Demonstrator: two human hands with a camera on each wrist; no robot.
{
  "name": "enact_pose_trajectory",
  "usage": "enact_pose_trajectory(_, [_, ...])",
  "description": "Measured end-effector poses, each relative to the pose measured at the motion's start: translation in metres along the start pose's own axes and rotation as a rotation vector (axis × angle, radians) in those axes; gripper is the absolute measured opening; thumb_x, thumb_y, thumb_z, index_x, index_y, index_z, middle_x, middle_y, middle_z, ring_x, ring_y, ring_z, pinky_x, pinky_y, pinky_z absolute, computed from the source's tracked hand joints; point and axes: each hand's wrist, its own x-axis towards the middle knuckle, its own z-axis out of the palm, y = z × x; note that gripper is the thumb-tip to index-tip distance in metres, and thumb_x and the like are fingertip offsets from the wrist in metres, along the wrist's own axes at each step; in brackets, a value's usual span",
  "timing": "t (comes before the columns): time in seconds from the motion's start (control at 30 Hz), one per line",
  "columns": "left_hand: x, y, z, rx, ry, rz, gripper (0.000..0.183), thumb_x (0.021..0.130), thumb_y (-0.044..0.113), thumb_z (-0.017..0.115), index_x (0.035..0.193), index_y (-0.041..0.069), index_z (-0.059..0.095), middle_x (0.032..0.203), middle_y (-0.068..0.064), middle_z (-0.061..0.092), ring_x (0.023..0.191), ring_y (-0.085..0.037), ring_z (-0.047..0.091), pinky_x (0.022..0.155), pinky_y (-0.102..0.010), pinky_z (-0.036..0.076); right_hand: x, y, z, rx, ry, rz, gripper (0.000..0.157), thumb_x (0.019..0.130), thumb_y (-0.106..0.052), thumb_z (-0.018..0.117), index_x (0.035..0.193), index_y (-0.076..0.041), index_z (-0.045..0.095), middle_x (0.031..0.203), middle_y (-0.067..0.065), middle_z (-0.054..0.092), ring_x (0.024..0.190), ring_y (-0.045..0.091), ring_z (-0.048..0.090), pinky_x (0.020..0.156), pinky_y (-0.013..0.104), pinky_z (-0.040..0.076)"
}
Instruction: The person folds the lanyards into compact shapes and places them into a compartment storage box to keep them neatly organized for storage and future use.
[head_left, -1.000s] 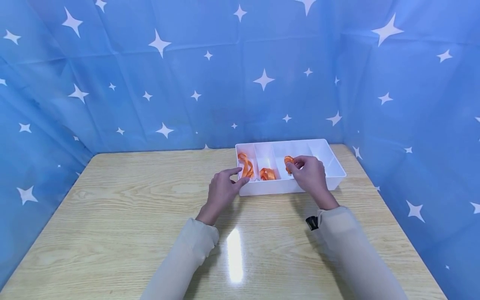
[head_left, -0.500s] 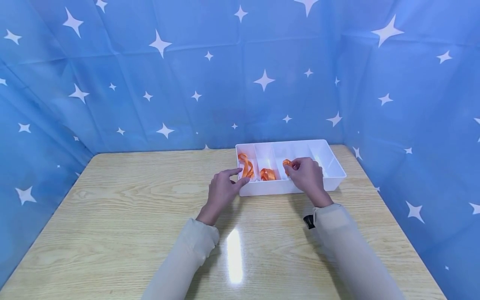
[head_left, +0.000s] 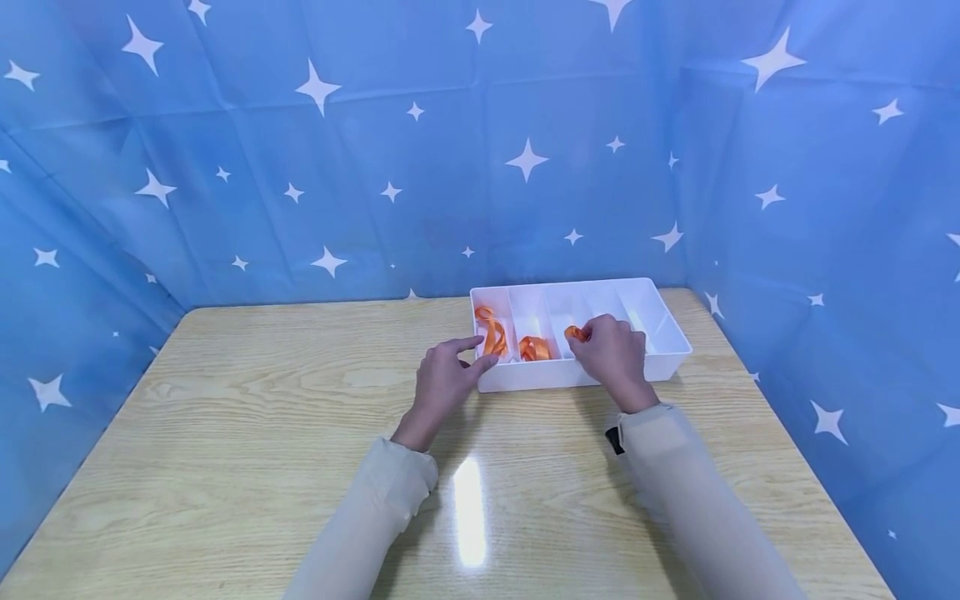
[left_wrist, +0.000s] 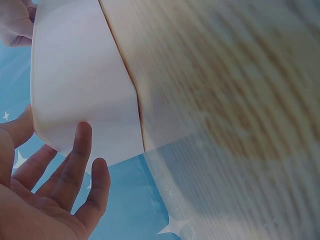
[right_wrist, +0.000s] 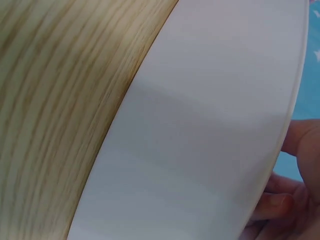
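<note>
A white divided box [head_left: 537,378] stands near the table's far right side. Loops of orange ribbon [head_left: 492,333] lie in its leftmost compartment, and a curled orange ribbon [head_left: 535,348] lies in the one beside it. My right hand [head_left: 613,354] reaches over the front wall and pinches another bunched orange ribbon [head_left: 576,333] inside the third compartment. My left hand [head_left: 442,379] touches the box's front left corner, its thumb at the front rim and its fingers loosely spread, as the left wrist view shows. In the right wrist view the front wall [right_wrist: 190,130] hides the held ribbon.
Pale wood table [head_left: 262,433] extends to the left and front of the box. A blue curtain with white stars [head_left: 450,167] hangs behind it and along both sides. The rightmost compartment [head_left: 656,321] is partly behind my right hand.
My right hand has shifted slightly left and down with the ribbon, which shows less above the fingers now. The left hand and the box have stayed put.
</note>
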Motion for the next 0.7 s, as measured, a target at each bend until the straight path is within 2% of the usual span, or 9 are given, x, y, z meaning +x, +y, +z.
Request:
enact_pose_trajectory(0.17, [-0.0001,0.0001,-0.0005,-0.006,0.002,0.003,0.045,0.087,0.036,0.078,0.126,0.015,0.070,0.123,-0.007,0.069,0.065,-0.010,0.063,0.055,-0.028,0.050,0.0001,-0.0013,0.0003,-0.026,-0.003,-0.002,0.028,0.088,-0.023,0.075,0.091,0.004,0.075,0.078,0.017,0.070,0.065,0.029,0.058,0.064,0.041,0.046])
enact_pose_trajectory(0.37, [-0.0007,0.0000,-0.0010,-0.014,-0.002,-0.001,0.046,0.087,0.036,0.077,0.127,0.014,0.070,0.122,-0.008,0.070,0.064,-0.010,0.063,0.055,-0.027,0.050,-0.0006,-0.0027,-0.0002,-0.048,-0.020,0.029,0.039,0.085,-0.034,0.079,0.096,0.003,0.074,0.078,0.016,0.070,0.066,0.028,0.059,0.061,0.038,0.046])
enact_pose_trajectory(0.47, [-0.0014,-0.0008,-0.0016,-0.038,-0.006,0.013,0.045,0.088,0.035,0.077,0.126,0.011,0.070,0.117,-0.011,0.071,0.062,-0.010,0.063,0.054,-0.028,0.049,-0.0012,-0.0027,0.0002,-0.058,-0.025,0.033,0.042,0.085,-0.037,0.078,0.098,0.003,0.074,0.075,0.014,0.068,0.064,0.028,0.057,0.060,0.037,0.044])
enact_pose_trajectory(0.6, [-0.0021,-0.0009,-0.0026,-0.064,-0.010,0.034,0.044,0.089,0.033,0.077,0.125,0.009,0.070,0.111,-0.014,0.072,0.062,-0.010,0.064,0.052,-0.029,0.048,-0.0023,-0.0023,0.0004,-0.041,-0.015,0.027,0.040,0.085,-0.035,0.079,0.098,0.003,0.074,0.072,0.013,0.067,0.062,0.027,0.056,0.057,0.036,0.043])
enact_pose_trajectory(0.7, [-0.0021,-0.0004,-0.0024,-0.066,-0.009,0.035,0.044,0.088,0.033,0.077,0.125,0.009,0.070,0.114,-0.013,0.072,0.063,-0.010,0.064,0.053,-0.029,0.049,-0.0030,-0.0014,-0.0003,-0.022,-0.013,0.022,0.038,0.086,-0.033,0.078,0.099,0.003,0.074,0.073,0.014,0.068,0.062,0.027,0.056,0.057,0.036,0.044])
